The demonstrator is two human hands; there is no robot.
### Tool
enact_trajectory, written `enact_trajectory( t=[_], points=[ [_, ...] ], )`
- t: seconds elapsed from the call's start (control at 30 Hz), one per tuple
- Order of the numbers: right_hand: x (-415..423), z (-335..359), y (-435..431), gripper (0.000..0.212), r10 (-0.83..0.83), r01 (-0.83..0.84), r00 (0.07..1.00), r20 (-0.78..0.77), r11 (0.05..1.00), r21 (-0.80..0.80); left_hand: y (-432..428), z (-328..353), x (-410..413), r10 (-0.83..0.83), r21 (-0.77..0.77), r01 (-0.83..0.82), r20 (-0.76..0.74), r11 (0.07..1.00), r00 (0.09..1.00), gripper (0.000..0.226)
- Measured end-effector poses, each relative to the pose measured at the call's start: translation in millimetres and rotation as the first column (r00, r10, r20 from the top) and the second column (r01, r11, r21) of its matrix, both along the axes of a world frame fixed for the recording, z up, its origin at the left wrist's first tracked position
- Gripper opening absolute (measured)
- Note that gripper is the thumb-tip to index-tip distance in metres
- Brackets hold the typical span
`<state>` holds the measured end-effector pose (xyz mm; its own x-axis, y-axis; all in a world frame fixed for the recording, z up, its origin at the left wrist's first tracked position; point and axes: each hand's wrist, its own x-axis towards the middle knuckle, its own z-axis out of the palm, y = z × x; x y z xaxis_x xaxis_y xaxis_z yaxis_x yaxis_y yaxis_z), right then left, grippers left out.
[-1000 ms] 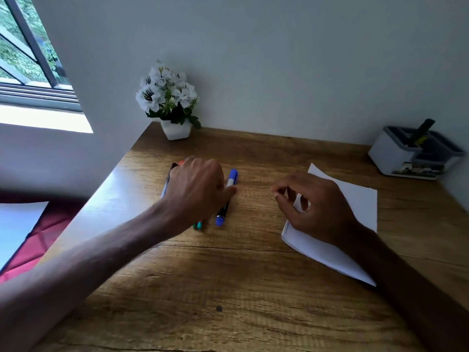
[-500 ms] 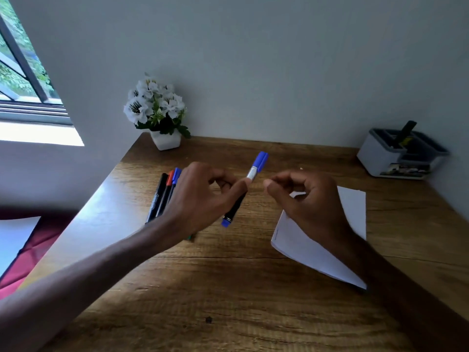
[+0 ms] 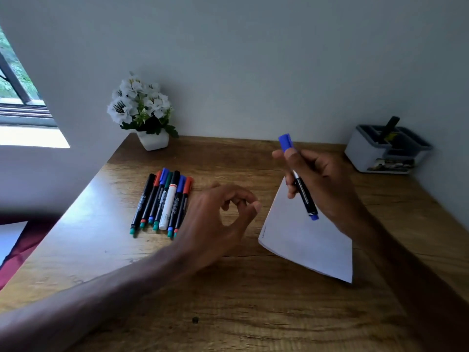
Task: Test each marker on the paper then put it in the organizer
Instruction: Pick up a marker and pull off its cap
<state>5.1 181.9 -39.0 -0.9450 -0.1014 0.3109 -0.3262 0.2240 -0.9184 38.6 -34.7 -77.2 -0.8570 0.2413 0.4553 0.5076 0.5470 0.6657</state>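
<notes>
**Blue marker in my right hand, above the paper**

At centre right of the frame my right hand (image 3: 322,184) grips the blue marker (image 3: 303,193), fingers and thumb wrapped round its upper barrel. The marker is raised off the desk and tilted, with its blue cap on and pointing towards the wall and its blue-tipped tail hanging over the top part of the paper (image 3: 304,245). I cannot tell whether the tail touches the sheet.

My left hand (image 3: 218,222) hovers at mid-frame with nothing in it. Its fingers are loosely curled, and the thumb and forefinger are close together but not closed on anything. It sits between the paper on its right and the row of markers (image 3: 162,199) on its left.

That row lies flat on the wooden table (image 3: 228,301), the markers side by side and touching, with black, red, blue, green and white among them.

The grey organizer (image 3: 365,153) stands in the upper right against the wall, well apart from both hands, with a dark marker (image 3: 390,125) upright in one compartment. A white flower pot (image 3: 152,141) sits at upper left of the tabletop.
</notes>
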Motion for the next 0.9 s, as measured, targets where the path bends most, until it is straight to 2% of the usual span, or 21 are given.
enact_trajectory(
  t=[0.13, 0.33, 0.47, 0.6, 0.9],
  points=[
    [2, -7, 16, 0.019, 0.043, -0.016, 0.996, -0.074, 0.941, 0.338, 0, -11, 0, 0.006, -0.108, -0.001, 0.041, 0.994, 0.999, 0.027],
    [21, -28, 4, 0.021, 0.16, -0.002, 0.966, -0.205, 0.792, 0.611, 1, -16, 4, -0.06, -0.163, 0.067, 0.051, 0.984, 0.997, 0.054],
    [30, -32, -11, 0.032, 0.207, 0.011, 0.946, -0.251, 0.751, 0.66, -1, -13, 8, -0.129, -0.208, 0.132, 0.028, 0.969, 0.991, 0.056],
    [36, -30, -15, 0.026, 0.211, 0.03, 0.945, -0.251, 0.707, 0.706, -1, -13, 8, -0.141, -0.261, 0.138, 0.006, 0.955, 0.99, 0.059],
    [36, -35, -17, 0.029, 0.159, 0.014, 0.97, -0.185, 0.72, 0.693, -4, -13, 7, -0.186, -0.303, 0.172, -0.016, 0.937, 0.982, 0.057]
  ],
)
